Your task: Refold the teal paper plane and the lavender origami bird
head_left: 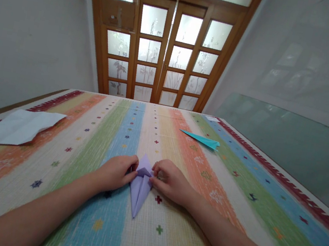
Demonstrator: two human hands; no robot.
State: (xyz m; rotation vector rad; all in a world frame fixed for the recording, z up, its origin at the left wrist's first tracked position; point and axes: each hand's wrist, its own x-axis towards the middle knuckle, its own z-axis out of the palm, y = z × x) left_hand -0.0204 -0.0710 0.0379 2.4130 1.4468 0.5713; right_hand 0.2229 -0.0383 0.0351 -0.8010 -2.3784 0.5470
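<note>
Lavender paper (140, 188), folded into a long narrow shape with a point toward the near edge of the striped mat (224, 218), lies flat on the blue and cream stripes at the middle of the mat. Both hands meet at its upper part. The left hand (117, 173) rests on the mat at the paper's left side, fingers curled inward, thumb and fingertips pinching a small darker fold at the centre of the piece. The right hand (171, 181) mirrors it from the right side, fingers bent and closed on the same fold, so the two hands nearly touch across the paper. Both forearms stretch in from the near edge of the mat.

Toward the far right part of the mat, well apart from the hands, lies a teal folded paper (201, 139), slim and pointed, with its tip toward the left. Near the left edge of the mat rests a white crumpled sheet (15, 127), partly creased and lying flat. Beyond the far edge stands a wooden door (165, 47) with frosted glass panes, and a pale green panel (291, 141) leans along the wall on the right.
</note>
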